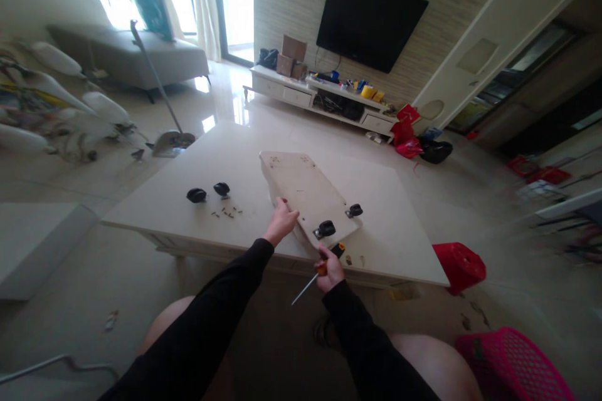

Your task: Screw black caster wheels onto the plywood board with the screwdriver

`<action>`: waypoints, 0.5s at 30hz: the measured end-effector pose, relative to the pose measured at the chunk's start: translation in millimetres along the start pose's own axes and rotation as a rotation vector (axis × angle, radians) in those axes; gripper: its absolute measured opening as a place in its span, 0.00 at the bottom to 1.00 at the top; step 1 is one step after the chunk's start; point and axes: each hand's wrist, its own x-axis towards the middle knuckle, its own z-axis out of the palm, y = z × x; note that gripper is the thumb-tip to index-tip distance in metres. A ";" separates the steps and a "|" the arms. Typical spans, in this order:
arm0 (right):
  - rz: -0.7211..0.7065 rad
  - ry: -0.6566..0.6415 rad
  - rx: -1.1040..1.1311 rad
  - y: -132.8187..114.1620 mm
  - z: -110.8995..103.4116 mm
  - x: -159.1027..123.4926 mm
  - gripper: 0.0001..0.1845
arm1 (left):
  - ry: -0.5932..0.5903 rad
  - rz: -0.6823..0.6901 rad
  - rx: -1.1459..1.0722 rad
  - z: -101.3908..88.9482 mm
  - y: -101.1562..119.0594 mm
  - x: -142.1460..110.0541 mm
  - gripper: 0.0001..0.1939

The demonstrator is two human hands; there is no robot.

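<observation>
A pale board [305,185] lies at an angle on the white table [160,200]. Two black caster wheels, one nearer me [325,229] and one farther right [355,210], sit at its right end. My left hand [281,223] grips the board's near left edge, thumb on top. In my right hand [331,270] is a screwdriver [305,288] with an orange and black handle, its shaft pointing down and left; that hand is at the board's near corner. Two more casters, a left one [196,195] and a right one [221,188], lie on the table beside several small screws [227,213].
Small metal bits [348,260] lie near the table's front edge. A red stool or bucket [459,266] and a pink basket [512,363] stand on the floor to the right. A long-handled dustpan [172,143] is beyond the table's left side. A low TV cabinet [286,93] lines the far wall.
</observation>
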 end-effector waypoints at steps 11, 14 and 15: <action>-0.076 -0.133 0.041 -15.7 29.5 -50.2 0.20 | -0.024 0.085 0.213 -49.6 28.8 -7.3 0.19; -0.238 -0.152 0.099 -56.8 12.7 -53.2 0.23 | -0.154 0.172 0.278 -49.3 28.8 -13.2 0.23; -0.316 -0.166 0.121 -71.9 10.4 -52.0 0.25 | -0.185 0.192 0.285 -47.5 27.4 -14.5 0.24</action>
